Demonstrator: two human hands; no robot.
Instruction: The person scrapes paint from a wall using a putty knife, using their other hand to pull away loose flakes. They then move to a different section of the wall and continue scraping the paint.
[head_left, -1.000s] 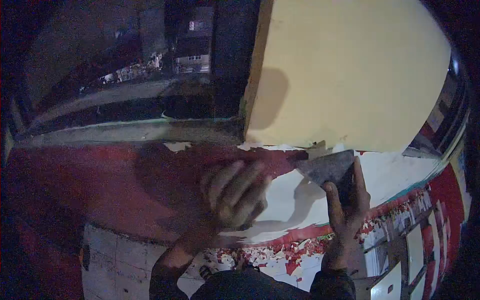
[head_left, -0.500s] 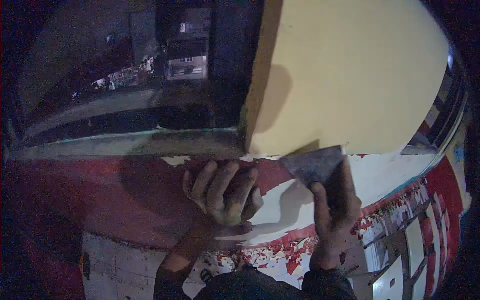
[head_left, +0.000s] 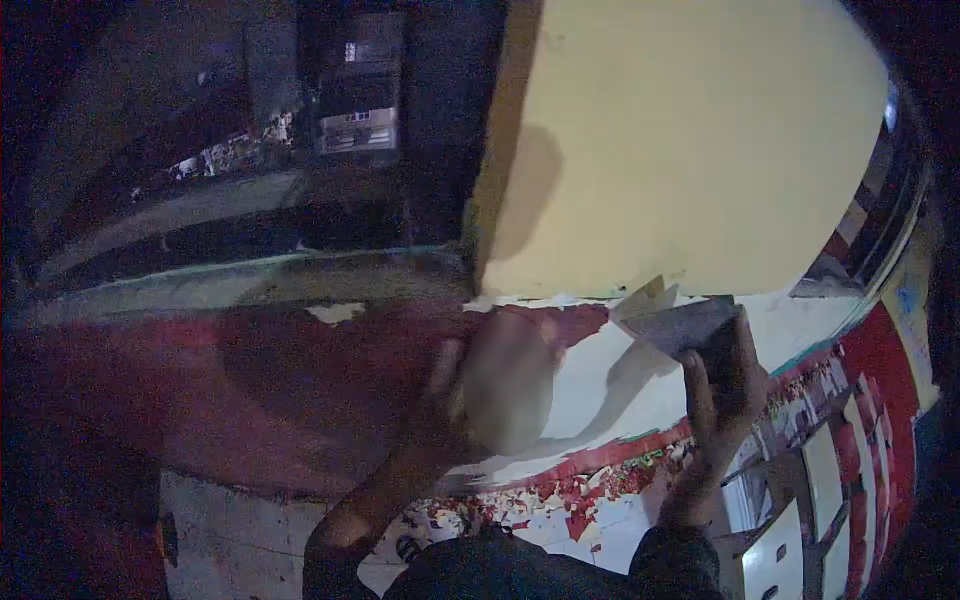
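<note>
1. Looking first at the biggest surface, you have the cream wall panel (head_left: 690, 150) filling the upper right, its lower edge meeting a band (head_left: 300, 390) whose red paint is mostly intact on the left and stripped to white on the right. Compared with a second ago the view has swung slightly left, but the panel edge sits much where it was.
2. Moving to the white bared patch (head_left: 610, 390), it reaches from under the panel edge down to a litter of red paint flakes (head_left: 560, 495) below; I judge the stripping well along on this side, with the red to the left untouched.
3. Your left hand (head_left: 505, 385) has changed most: half a second ago its fingers were spread flat on the red band, and now it is a pale motion blur over the boundary of red and white. Whether it is released or clenched I cannot tell.
4. Your right hand (head_left: 725, 385) is grasping the scraper (head_left: 675, 322), which has shifted rightward along the panel's lower edge and now tilts, blade tip touching the seam.
5. At that tip a small curl of lifted paint (head_left: 648, 297) stands up, not seen earlier, so the blade appears to be biting there.
</note>
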